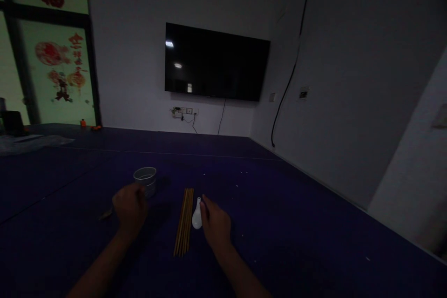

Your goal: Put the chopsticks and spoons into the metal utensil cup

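Observation:
My left hand (131,208) is curled into a fist just in front of a grey metal cup (145,180), covering part of its lower side. A small dull brownish piece (105,214) shows at the left of that fist; whether the hand holds it is unclear. In the middle lies a bundle of brown chopsticks (184,223), side by side and pointing away from me. To their right is a white soup spoon (197,216), bowl towards me. My right hand (217,226) is beside the spoon, thumb and forefinger apart near its handle; contact cannot be made out.
The purple-blue surface (296,223) carries a few white specks and reaches back to the wall. Clear plastic wrap (31,144) lies at the far left, with small orange items (96,127) at the back. A black cable (288,84) hangs along the right wall.

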The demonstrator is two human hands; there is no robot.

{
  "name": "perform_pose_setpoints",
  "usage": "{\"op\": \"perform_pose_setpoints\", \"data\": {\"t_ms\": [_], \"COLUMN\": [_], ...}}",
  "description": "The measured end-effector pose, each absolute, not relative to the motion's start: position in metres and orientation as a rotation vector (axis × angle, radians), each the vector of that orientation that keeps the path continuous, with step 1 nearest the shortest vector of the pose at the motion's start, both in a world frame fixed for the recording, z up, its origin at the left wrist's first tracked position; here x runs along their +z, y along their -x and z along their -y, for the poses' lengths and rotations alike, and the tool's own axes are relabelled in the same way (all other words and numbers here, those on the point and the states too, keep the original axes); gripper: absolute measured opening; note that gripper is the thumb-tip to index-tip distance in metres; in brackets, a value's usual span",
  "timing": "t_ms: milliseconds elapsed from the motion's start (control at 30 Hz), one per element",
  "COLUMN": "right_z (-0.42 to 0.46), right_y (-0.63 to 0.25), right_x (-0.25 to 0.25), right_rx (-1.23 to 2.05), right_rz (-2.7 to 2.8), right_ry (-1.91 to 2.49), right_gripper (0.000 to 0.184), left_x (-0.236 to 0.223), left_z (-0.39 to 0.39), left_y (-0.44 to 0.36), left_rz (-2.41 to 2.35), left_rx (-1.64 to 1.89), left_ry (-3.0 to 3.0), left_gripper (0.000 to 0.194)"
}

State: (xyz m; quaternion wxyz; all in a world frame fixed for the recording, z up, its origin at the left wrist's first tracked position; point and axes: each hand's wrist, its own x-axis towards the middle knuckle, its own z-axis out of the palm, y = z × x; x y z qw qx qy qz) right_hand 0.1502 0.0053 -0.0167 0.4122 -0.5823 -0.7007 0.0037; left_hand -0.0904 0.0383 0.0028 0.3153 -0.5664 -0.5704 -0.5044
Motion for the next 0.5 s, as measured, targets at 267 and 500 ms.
{"op": "perform_pose_setpoints", "data": {"t_ms": [267,500], "right_z": [-0.003,-0.015], "right_y": [-0.15,-0.145], "right_x": [-0.013,-0.015], "right_rx": [0.423,0.778], "right_rz": [1.381,1.099], "right_ry": [1.041,0.908], "right_gripper": [0.044,0.042], "left_x": [-0.021,-0.031], "left_z": [-0.011,-0.017], "left_y": [0.007,0.003], "left_rz": [0.837,0.815], "left_rx": [-1.219,-1.171], "left_ry": [1.989,2.108], "left_gripper": [0.026,0.026]}}
